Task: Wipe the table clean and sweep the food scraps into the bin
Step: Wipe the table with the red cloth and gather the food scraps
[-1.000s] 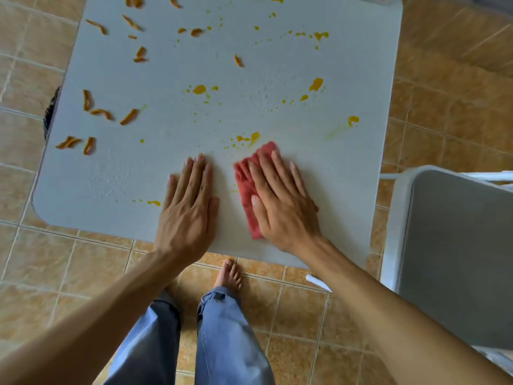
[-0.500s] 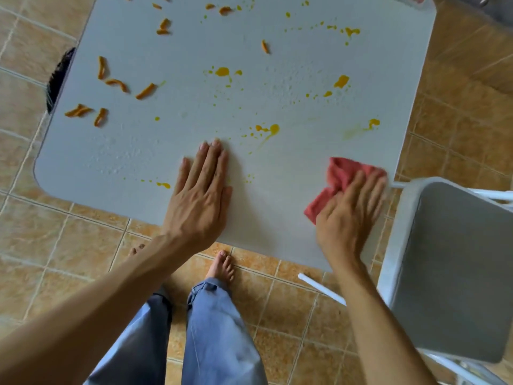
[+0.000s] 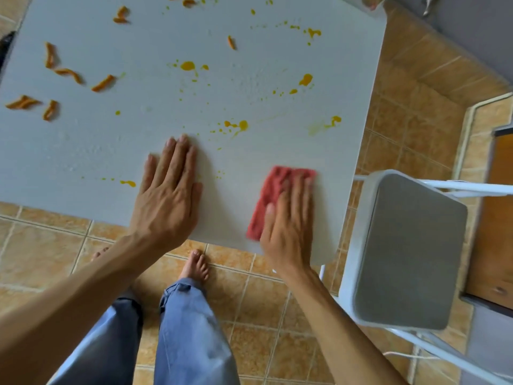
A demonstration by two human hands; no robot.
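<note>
A white square table [image 3: 116, 151] carries orange food scraps [image 3: 102, 83] on its left side and yellow sauce splatters [image 3: 187, 65] across the middle and right. My right hand [image 3: 288, 226] lies flat on a red cloth [image 3: 273, 195] near the table's front right corner, pressing it onto the surface. My left hand [image 3: 169, 195] rests flat on the table at the front edge, fingers together, holding nothing. A dark object [image 3: 6, 43] shows at the far left edge, beyond the table; I cannot tell whether it is the bin.
A white folding chair with a grey seat [image 3: 408, 251] stands close to the table's right side. My legs in blue trousers [image 3: 188, 337] and bare feet are on the tan tiled floor below the front edge. A wooden door panel [image 3: 497, 218] is at the far right.
My right hand swept the red cloth from the table's front middle out to the right edge, then back inward onto the surface. My left hand stayed flat in place.
</note>
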